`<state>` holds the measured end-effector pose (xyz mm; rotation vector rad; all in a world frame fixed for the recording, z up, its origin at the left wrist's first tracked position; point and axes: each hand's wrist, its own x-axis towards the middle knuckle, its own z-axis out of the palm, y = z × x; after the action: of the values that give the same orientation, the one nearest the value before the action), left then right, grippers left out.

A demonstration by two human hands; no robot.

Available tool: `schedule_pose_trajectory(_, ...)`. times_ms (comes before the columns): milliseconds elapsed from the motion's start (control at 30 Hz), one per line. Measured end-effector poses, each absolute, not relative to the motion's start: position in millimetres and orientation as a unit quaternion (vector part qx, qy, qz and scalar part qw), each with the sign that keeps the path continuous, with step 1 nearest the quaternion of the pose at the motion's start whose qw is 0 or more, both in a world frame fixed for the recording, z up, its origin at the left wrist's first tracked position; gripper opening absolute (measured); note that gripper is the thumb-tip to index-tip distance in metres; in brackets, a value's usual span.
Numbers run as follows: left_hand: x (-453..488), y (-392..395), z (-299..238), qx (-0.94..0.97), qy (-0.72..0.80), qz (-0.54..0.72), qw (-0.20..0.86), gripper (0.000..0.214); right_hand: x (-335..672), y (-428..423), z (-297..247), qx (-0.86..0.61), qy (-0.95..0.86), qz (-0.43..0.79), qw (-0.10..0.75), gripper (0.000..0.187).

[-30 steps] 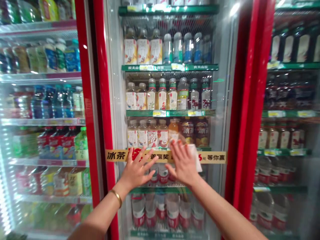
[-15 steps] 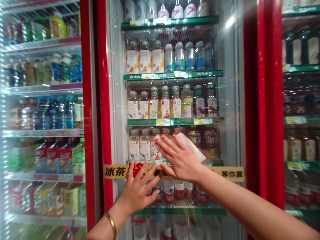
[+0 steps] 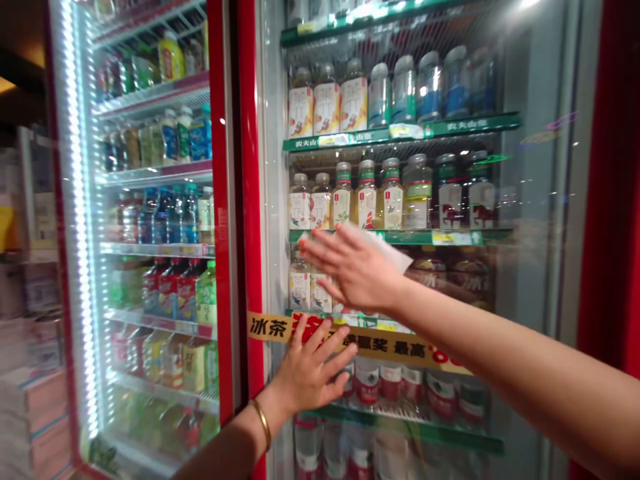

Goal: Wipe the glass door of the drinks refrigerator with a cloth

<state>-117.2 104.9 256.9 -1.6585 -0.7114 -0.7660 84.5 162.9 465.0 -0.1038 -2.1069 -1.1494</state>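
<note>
My right hand (image 3: 353,270) presses flat against the glass door (image 3: 537,280) with a white wipe (image 3: 387,248) under its palm. Its fingers stretch to the left, slightly blurred, and part of the wipe sticks out above and beyond the hand. Lower down, my left hand (image 3: 313,367) lies open, fingers spread, over the yellow printed strip (image 3: 373,343) across the door. A gold bangle (image 3: 263,425) circles the left wrist. Behind the glass, bottled drinks (image 3: 367,193) stand in rows, some hidden by my hands and right forearm.
A red door frame (image 3: 250,220) runs upright just left of my hands. Beyond it stands another lit drinks cooler (image 3: 163,250) with several shelves. Stacked boxes (image 3: 47,420) are at the far left. Another red frame (image 3: 607,200) borders the right side.
The view has turned left, so the cooler scene shifts right. My right hand and the wipe have moved up and left across the glass. My left hand remains spread near the strip.
</note>
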Motion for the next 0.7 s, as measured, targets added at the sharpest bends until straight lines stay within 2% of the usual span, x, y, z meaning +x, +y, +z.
schedule_pose_trajectory(67,-118,105,257,-0.705,-0.303,-0.324,0.553,0.05,66,163,462,0.052,-0.85,-0.468,0.237,0.057)
schedule_pose_trajectory(100,-119,105,257,-0.706,-0.303,-0.322,0.553,0.052,65,165,475,0.058,-0.853,-0.47,0.221,0.056)
schedule_pose_trajectory(133,-118,104,257,-0.706,-0.301,-0.321,0.555,0.054,68,168,494,0.032,-0.849,-0.468,0.243,0.057)
schedule_pose_trajectory(233,-117,105,259,-0.706,-0.289,-0.332,0.555,0.059,76,166,558,-0.147,-0.779,-0.432,0.429,0.067)
schedule_pose_trajectory(300,-116,106,259,-0.708,-0.284,-0.346,0.546,0.058,70,155,569,-0.256,-0.714,-0.403,0.513,0.07)
schedule_pose_trajectory(367,-116,109,258,-0.713,-0.279,-0.359,0.533,0.054,58,144,542,-0.298,-0.692,-0.408,0.516,0.068)
schedule_pose_trajectory(467,-118,115,257,-0.716,-0.266,-0.388,0.516,0.05,70,146,467,-0.162,-0.766,-0.518,0.343,0.066)
schedule_pose_trajectory(500,-118,115,257,-0.718,-0.265,-0.391,0.511,0.052,89,149,444,-0.166,-0.762,-0.524,0.341,0.068)
schedule_pose_trajectory(533,-117,114,257,-0.721,-0.266,-0.391,0.506,0.055,116,154,425,-0.201,-0.742,-0.516,0.377,0.068)
schedule_pose_trajectory(633,-110,106,262,-0.728,-0.271,-0.406,0.481,0.064,204,168,381,-0.38,-0.591,-0.428,0.568,0.066)
schedule_pose_trajectory(700,-100,100,274,-0.72,-0.272,-0.436,0.466,0.069,232,172,348,-0.446,-0.511,-0.376,0.631,0.067)
